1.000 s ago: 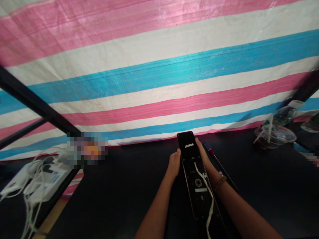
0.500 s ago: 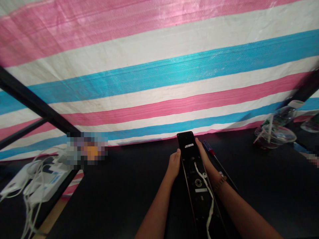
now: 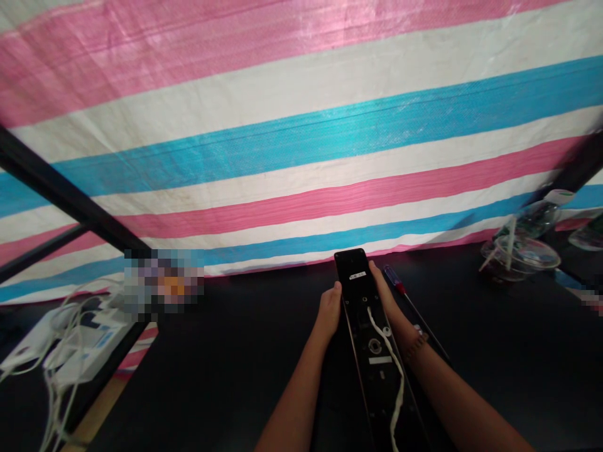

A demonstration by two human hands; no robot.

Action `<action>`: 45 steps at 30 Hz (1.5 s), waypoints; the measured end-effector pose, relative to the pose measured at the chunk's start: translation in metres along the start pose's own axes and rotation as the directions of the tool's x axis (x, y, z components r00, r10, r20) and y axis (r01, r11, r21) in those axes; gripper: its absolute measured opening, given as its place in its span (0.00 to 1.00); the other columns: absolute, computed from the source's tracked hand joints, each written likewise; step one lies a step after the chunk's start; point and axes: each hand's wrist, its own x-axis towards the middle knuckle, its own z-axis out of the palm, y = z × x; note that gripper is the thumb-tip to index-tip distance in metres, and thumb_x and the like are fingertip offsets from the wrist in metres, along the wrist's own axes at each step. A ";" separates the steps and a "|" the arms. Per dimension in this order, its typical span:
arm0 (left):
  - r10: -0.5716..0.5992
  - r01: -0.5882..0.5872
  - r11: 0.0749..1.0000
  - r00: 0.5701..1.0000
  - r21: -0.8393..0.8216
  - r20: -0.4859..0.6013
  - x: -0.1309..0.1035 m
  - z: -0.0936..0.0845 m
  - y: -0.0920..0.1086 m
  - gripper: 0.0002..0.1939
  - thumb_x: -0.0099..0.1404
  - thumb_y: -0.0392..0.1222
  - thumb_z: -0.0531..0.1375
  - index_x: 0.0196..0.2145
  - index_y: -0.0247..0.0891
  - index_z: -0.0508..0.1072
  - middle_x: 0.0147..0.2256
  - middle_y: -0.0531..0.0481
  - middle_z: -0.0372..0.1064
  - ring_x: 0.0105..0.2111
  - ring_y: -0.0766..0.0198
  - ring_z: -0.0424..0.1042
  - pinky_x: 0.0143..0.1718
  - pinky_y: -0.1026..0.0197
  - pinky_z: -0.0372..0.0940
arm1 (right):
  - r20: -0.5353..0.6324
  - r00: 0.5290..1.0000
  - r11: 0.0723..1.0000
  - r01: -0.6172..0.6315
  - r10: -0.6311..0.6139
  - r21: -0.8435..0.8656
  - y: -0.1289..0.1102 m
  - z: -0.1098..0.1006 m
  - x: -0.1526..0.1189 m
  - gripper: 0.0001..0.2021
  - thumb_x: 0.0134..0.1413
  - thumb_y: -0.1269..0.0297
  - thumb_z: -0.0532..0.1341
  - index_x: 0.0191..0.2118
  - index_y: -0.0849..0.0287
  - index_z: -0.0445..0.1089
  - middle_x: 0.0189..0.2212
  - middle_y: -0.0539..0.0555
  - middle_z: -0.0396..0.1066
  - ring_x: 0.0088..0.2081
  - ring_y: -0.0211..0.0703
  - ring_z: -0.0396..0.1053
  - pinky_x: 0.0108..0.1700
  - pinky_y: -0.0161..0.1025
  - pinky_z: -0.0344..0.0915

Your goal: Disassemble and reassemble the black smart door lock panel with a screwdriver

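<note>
A long black panel (image 3: 355, 276) lies lengthwise between my hands, its far end near the striped sheet. A whitish cable (image 3: 399, 376) runs down its face past a round fitting and small labels. My left hand (image 3: 330, 307) grips the panel's left edge, thumb on the rim. Along the right edge my right hand (image 3: 382, 292) holds the panel, its fingers partly hidden behind it. Just right of that hand, a long screwdriver (image 3: 393, 276) with a blue and red handle rests on the table, its shaft passing beside my wrist.
The black table (image 3: 226, 351) meets a pink, white and blue striped sheet (image 3: 301, 138). At the right stand a clear plastic cup (image 3: 522, 257) with a straw and a clear bottle (image 3: 541, 216). White boxes (image 3: 89, 351) and tangled cables (image 3: 56, 376) lie left, beside a black metal frame (image 3: 61, 188).
</note>
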 end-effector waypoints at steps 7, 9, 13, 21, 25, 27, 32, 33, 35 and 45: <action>-0.004 0.004 1.000 1.000 -0.003 -0.005 0.001 0.000 -0.001 0.38 0.63 0.74 0.45 0.23 0.34 0.68 0.22 0.50 0.63 0.24 0.64 0.59 0.28 0.60 0.56 | 0.000 1.000 0.999 0.030 -0.030 -0.021 0.000 0.000 -0.002 0.23 0.45 0.37 0.66 0.35 0.53 0.75 0.28 0.50 0.77 0.36 0.50 0.74 0.37 0.44 0.69; -0.005 0.005 1.000 1.000 -0.001 -0.007 0.001 0.000 -0.002 0.38 0.63 0.74 0.45 0.23 0.34 0.68 0.22 0.50 0.63 0.24 0.64 0.59 0.28 0.60 0.56 | 0.005 1.000 1.000 0.026 -0.026 -0.011 -0.001 0.002 -0.004 0.22 0.45 0.38 0.66 0.34 0.53 0.74 0.28 0.50 0.77 0.36 0.51 0.74 0.38 0.44 0.69; -0.006 0.005 1.000 1.000 -0.008 -0.008 0.001 0.000 -0.003 0.37 0.63 0.74 0.45 0.23 0.34 0.68 0.22 0.51 0.62 0.24 0.65 0.58 0.28 0.60 0.55 | 0.008 1.000 1.000 0.016 -0.016 0.003 -0.001 0.003 -0.004 0.23 0.45 0.37 0.66 0.34 0.53 0.74 0.28 0.50 0.77 0.37 0.51 0.74 0.38 0.45 0.69; -0.010 0.010 1.000 1.000 -0.003 -0.019 0.001 0.000 -0.002 0.38 0.62 0.75 0.45 0.22 0.34 0.67 0.22 0.50 0.62 0.24 0.65 0.58 0.28 0.60 0.55 | 0.010 1.000 1.000 0.016 -0.016 -0.009 0.001 0.000 -0.001 0.24 0.45 0.37 0.65 0.36 0.53 0.74 0.28 0.50 0.77 0.38 0.52 0.75 0.38 0.45 0.70; -0.011 0.011 1.000 1.000 -0.005 -0.013 0.000 0.000 -0.001 0.38 0.62 0.75 0.45 0.23 0.34 0.69 0.22 0.50 0.63 0.24 0.64 0.59 0.28 0.60 0.56 | -0.011 0.999 0.999 0.042 -0.042 -0.026 0.001 0.000 0.000 0.24 0.44 0.37 0.66 0.36 0.54 0.74 0.28 0.50 0.77 0.37 0.52 0.75 0.38 0.45 0.69; -0.010 0.010 1.000 1.000 -0.005 -0.013 0.000 0.000 0.000 0.38 0.62 0.75 0.45 0.23 0.34 0.69 0.22 0.50 0.63 0.24 0.64 0.60 0.28 0.60 0.56 | -0.012 0.999 0.999 0.039 -0.039 -0.032 0.001 -0.001 0.000 0.25 0.44 0.36 0.66 0.36 0.54 0.75 0.28 0.50 0.77 0.37 0.52 0.75 0.37 0.45 0.69; 0.000 0.000 1.000 1.000 0.012 -0.011 0.000 0.000 0.002 0.38 0.62 0.75 0.45 0.22 0.34 0.68 0.22 0.50 0.63 0.24 0.64 0.59 0.29 0.60 0.56 | -0.010 0.999 0.999 0.044 -0.044 -0.032 0.003 -0.003 0.001 0.24 0.44 0.36 0.66 0.36 0.53 0.75 0.27 0.49 0.77 0.36 0.51 0.74 0.37 0.44 0.69; -0.002 0.002 1.000 1.000 0.013 -0.014 -0.001 0.000 0.002 0.38 0.62 0.75 0.45 0.22 0.35 0.67 0.22 0.50 0.62 0.24 0.64 0.59 0.28 0.60 0.56 | -0.016 0.998 0.998 0.054 -0.054 -0.034 0.004 -0.004 0.003 0.24 0.44 0.36 0.66 0.35 0.53 0.75 0.27 0.49 0.76 0.35 0.50 0.74 0.37 0.44 0.69; -0.010 0.010 1.000 1.000 0.009 -0.013 -0.001 0.000 0.003 0.37 0.62 0.75 0.45 0.21 0.36 0.64 0.21 0.51 0.60 0.24 0.65 0.57 0.28 0.60 0.54 | -0.024 0.997 0.997 0.066 -0.067 -0.038 0.005 -0.006 0.005 0.23 0.43 0.37 0.66 0.33 0.53 0.74 0.26 0.49 0.76 0.34 0.49 0.74 0.37 0.44 0.69; -0.006 0.006 1.000 1.000 -0.006 -0.005 0.000 0.000 0.001 0.36 0.63 0.74 0.45 0.21 0.37 0.62 0.21 0.53 0.57 0.24 0.66 0.56 0.28 0.61 0.53 | -0.005 0.999 0.998 0.034 -0.034 -0.056 0.007 -0.009 0.008 0.24 0.44 0.35 0.66 0.29 0.54 0.73 0.25 0.50 0.75 0.33 0.50 0.73 0.36 0.44 0.68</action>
